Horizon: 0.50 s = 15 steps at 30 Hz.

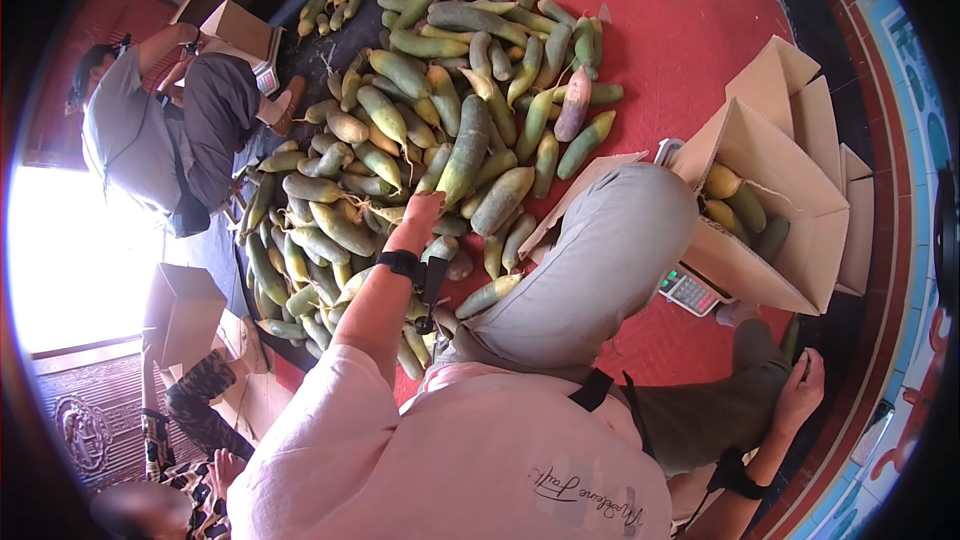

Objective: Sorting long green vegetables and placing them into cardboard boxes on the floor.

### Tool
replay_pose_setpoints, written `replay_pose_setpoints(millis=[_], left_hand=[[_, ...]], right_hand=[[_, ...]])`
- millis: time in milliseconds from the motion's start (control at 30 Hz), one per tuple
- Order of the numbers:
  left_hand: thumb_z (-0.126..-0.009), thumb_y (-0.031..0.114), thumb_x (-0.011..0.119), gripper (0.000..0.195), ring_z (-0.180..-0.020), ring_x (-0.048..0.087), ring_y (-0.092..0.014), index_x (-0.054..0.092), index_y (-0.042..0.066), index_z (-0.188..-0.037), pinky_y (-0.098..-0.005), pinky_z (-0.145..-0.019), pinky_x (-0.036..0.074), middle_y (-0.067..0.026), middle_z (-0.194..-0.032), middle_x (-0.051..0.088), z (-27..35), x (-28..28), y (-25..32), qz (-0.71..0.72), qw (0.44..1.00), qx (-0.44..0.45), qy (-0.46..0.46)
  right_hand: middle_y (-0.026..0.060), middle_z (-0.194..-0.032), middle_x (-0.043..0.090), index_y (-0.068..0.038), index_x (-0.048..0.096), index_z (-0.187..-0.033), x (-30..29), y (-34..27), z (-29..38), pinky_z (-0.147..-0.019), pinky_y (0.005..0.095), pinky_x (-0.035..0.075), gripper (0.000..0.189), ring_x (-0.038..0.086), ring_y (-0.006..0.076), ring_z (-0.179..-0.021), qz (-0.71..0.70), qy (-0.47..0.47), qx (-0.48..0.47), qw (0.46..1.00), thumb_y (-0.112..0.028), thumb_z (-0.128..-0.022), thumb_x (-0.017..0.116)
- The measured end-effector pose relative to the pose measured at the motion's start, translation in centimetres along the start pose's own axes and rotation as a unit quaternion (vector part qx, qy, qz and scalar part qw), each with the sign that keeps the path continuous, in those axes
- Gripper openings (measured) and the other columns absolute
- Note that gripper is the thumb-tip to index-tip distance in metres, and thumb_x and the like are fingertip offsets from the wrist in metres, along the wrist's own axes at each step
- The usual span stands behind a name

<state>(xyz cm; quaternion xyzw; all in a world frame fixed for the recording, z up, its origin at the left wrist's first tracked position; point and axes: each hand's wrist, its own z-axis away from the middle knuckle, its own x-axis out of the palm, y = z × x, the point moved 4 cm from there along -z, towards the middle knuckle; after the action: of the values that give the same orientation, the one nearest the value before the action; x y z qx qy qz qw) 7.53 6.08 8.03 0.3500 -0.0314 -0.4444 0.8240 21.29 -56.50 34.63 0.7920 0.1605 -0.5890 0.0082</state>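
My left hand (425, 211) grips the lower end of a large green radish (466, 150), which lies tilted on top of a wide heap of green radishes (326, 229). One radish beside it has a pinkish-purple skin (574, 105). Out past my right knee, my right hand (801, 394) hangs with loosely curled fingers and nothing visible in it. Between my legs and the wall, an open cardboard box (780, 165) holds several radishes (739, 199). That box rests on a digital scale (688, 291) with a lit display.
Flattened or open cartons (855, 232) stand behind the box, by the tiled wall edge (892, 187). A red mat (660, 37) lies under the heap. At left, one person (142, 120) sits by another box and scale; a second person (195, 480) holds a box (184, 311).
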Motion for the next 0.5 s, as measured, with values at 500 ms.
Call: replay_pose_setpoints(millis=[500], left_hand=[[-0.077, 0.025, 0.057, 0.040, -0.067, 0.055, -0.021, 0.056, 0.009, -0.114, -0.0349, -0.057, 0.043, -0.0069, -0.080, 0.059, -4.0, -1.0, -3.6, -0.117, 0.992, 0.016, 0.047]], right_hand=[[0.0186, -0.088, 0.059, 0.002, 0.057, -0.095, 0.2, 0.0, -0.1, -0.071, 0.0368, 0.046, 0.014, 0.058, 0.0343, -0.080, 0.015, -0.014, 0.007, 1.000, -0.007, -0.086, 0.051]])
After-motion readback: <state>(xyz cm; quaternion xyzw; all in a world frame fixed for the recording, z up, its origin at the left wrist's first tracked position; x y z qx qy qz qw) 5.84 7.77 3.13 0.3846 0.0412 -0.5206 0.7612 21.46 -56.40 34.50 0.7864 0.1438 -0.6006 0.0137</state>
